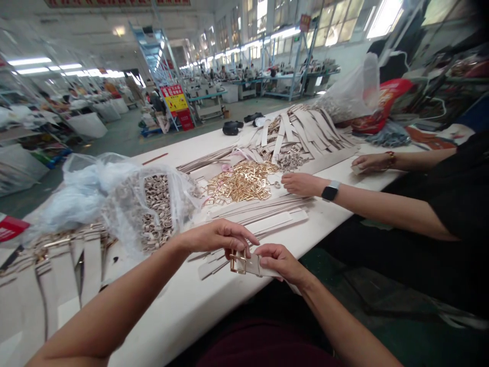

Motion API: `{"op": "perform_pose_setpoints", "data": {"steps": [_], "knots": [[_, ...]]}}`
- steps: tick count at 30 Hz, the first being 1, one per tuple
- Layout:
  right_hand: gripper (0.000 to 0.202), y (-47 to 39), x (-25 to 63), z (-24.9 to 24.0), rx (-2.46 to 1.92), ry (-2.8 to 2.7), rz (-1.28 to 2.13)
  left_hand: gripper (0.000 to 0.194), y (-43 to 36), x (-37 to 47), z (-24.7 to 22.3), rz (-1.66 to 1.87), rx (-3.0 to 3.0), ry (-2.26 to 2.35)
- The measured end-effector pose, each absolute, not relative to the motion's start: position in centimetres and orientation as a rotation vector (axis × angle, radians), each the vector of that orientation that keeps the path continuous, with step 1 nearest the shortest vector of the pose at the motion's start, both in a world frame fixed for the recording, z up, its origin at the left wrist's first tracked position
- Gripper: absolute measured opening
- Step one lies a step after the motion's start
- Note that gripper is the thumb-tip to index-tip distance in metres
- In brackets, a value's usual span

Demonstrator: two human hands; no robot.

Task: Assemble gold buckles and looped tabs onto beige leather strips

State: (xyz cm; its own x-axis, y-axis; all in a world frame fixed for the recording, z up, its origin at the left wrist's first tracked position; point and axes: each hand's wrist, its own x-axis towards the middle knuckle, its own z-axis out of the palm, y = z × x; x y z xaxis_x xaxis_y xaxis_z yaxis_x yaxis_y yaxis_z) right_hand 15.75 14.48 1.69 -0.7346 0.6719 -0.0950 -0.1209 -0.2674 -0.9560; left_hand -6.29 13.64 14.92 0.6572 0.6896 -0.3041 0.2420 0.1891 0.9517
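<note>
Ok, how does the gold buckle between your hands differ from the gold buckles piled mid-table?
The held buckle is single, pinched by the left hand and right hand, and sits on a pale strap. The buckle pile lies loose in a heap on the table, no straps attached. Both are shiny gold metal.

A: Buckle (238, 261) colour?
B: Shiny gold. The strap (255, 265) on it is pale beige.
A: Pile of buckles (241, 182)?
B: Gold too. Loose straps (263, 222) beside it are beige, plain.
A: Counter (191, 306)?
B: White. Bag (114, 196) is clear plastic, with beige loops (156, 211) inside.
A: Co-worker?
B: Black watch (329, 191), black top (458, 188). The sign (174, 98) behind is yellow and red.
</note>
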Motion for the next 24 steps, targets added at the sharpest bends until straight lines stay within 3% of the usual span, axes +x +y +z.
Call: {"op": "perform_pose_setpoints", "data": {"steps": [7,15,24], "knots": [[0.031,13.7,14.8,2.0,-0.681,-1.364,2.059,0.034,13.0,-4.8,10.8,0.56,1.08,0.938],[0.029,14.6,13.9,0.5,-0.81,-1.139,1.893,0.032,10.9,-5.0,5.4,1.206,0.713,1.082],[0.03,14.0,13.0,0.8,-0.809,-1.402,1.762,0.025,8.9,-2.4,4.6,1.266,0.816,1.228]]}}
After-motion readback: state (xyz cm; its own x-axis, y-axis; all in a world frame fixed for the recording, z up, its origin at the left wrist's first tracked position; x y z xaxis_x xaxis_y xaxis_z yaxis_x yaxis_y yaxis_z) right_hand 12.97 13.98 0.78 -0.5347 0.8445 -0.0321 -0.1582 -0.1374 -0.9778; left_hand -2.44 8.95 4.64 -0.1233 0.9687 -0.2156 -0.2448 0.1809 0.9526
